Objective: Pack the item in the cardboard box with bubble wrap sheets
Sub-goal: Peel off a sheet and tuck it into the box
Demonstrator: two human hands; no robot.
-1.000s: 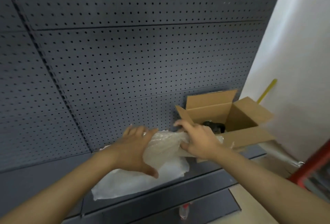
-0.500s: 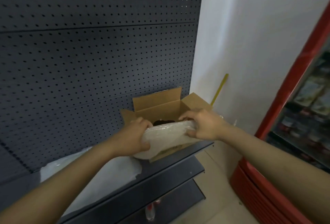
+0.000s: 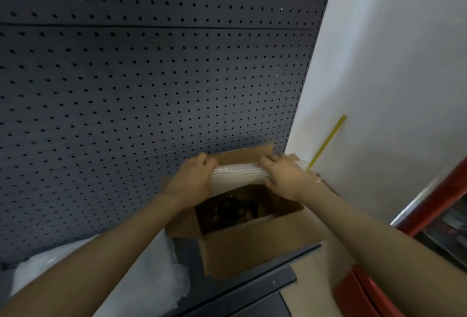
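An open cardboard box (image 3: 255,246) stands on a dark shelf with its flaps spread. A dark round item (image 3: 233,211) lies inside at the bottom. A folded bubble wrap sheet (image 3: 237,175) is held over the box's far side. My left hand (image 3: 193,180) grips its left end and my right hand (image 3: 283,175) grips its right end. The wrap's lower edge hangs into the opening.
More bubble wrap sheets (image 3: 156,278) lie on the shelf (image 3: 252,289) left of the box. A dark pegboard wall (image 3: 151,76) rises behind. To the right are a white wall with a yellow stick (image 3: 328,139) and a red cabinet frame (image 3: 434,203).
Both hands carried the bubble wrap from in front of the box up over its opening to the far side. The view came closer and looks down into the box.
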